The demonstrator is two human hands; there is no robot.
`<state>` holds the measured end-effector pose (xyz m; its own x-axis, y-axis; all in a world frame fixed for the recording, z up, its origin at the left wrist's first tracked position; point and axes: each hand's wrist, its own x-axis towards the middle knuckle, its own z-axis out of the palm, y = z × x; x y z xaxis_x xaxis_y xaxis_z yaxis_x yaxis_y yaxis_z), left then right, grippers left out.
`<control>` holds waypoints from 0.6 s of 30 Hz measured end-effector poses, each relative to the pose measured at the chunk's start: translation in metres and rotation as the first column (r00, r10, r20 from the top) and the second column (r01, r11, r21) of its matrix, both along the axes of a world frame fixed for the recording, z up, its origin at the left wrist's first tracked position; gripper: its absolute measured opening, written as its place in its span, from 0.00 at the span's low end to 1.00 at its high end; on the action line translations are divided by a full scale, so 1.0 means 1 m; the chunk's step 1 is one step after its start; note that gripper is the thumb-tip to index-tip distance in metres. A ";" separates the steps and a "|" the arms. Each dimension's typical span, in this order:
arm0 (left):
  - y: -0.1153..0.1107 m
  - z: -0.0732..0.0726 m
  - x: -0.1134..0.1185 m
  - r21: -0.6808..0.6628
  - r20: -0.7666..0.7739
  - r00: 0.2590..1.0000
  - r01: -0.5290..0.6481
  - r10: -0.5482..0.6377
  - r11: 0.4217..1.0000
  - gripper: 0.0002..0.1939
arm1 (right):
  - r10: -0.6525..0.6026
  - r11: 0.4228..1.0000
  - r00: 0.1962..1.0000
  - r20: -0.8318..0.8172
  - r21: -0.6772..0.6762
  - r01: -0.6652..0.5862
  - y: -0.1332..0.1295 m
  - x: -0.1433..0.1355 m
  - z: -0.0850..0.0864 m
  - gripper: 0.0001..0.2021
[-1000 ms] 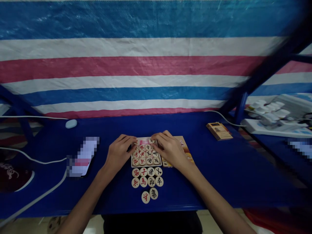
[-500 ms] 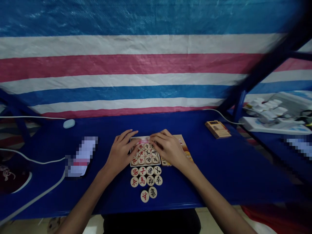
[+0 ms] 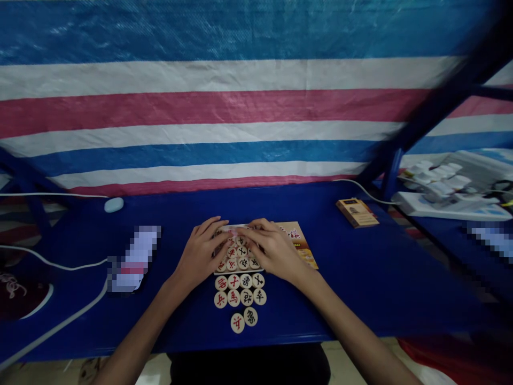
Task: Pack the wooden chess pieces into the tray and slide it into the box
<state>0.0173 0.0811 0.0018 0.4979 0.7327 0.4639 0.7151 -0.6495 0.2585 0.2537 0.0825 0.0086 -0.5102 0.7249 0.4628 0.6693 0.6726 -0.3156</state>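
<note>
Two bare hands, the left hand (image 3: 200, 248) and the right hand (image 3: 274, 250), reach over a white box (image 3: 239, 272) with bent fingers; I can't tell if they are pinching anything. Behind the hands hangs a big striped sheet (image 3: 256, 107) of blue, white and red. Under them is a long blue table (image 3: 360, 294). Far to the right of the right hand is a white power strip (image 3: 425, 207). Left of the left hand lies a phone (image 3: 136, 256) with a fuzzy screen. The box sits between the hands, under their fingers. Partly hidden by the right hand is a printed tan cover (image 3: 302, 246). Farther right is a small tan pack (image 3: 356, 213). Left of the left hand, farther back, is a pale little case (image 3: 114, 205). Smallest are the round pieces (image 3: 243, 262), marked red or black. Some fill the box; ten lie nearer the body than the hands: two rows of four, then two more.
</note>
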 end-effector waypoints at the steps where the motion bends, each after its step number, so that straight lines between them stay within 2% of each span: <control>1: 0.000 0.000 0.000 -0.002 0.000 1.000 -0.003 0.003 1.000 0.12 | 0.009 1.000 1.000 0.001 -0.011 -0.009 -0.001 -0.001 0.000 0.21; 4: -0.001 0.002 -0.001 -0.010 0.007 1.000 -0.017 0.017 1.000 0.11 | -0.001 0.999 1.000 -0.005 -0.034 0.001 -0.001 0.000 -0.001 0.21; 10: -0.002 0.007 -0.003 0.015 0.057 0.998 -0.038 0.037 0.999 0.11 | -0.063 0.998 0.998 0.013 0.012 0.063 0.000 0.003 -0.003 0.19; 14: -0.004 0.011 -0.002 0.033 0.099 0.994 -0.037 0.034 0.999 0.09 | -0.061 0.998 0.998 0.004 0.021 0.061 0.001 0.004 0.002 0.19; 18: -0.017 0.017 -0.002 0.072 0.238 0.970 -0.069 0.050 0.995 0.08 | -0.046 0.999 0.987 -0.151 -0.005 0.046 -0.016 0.002 0.014 0.18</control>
<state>0.0157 0.0639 0.0190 0.3245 0.7140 0.6204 0.6778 -0.6330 0.3741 0.2556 0.0666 0.0228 -0.4007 0.7464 0.5313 0.6438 0.6420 -0.4164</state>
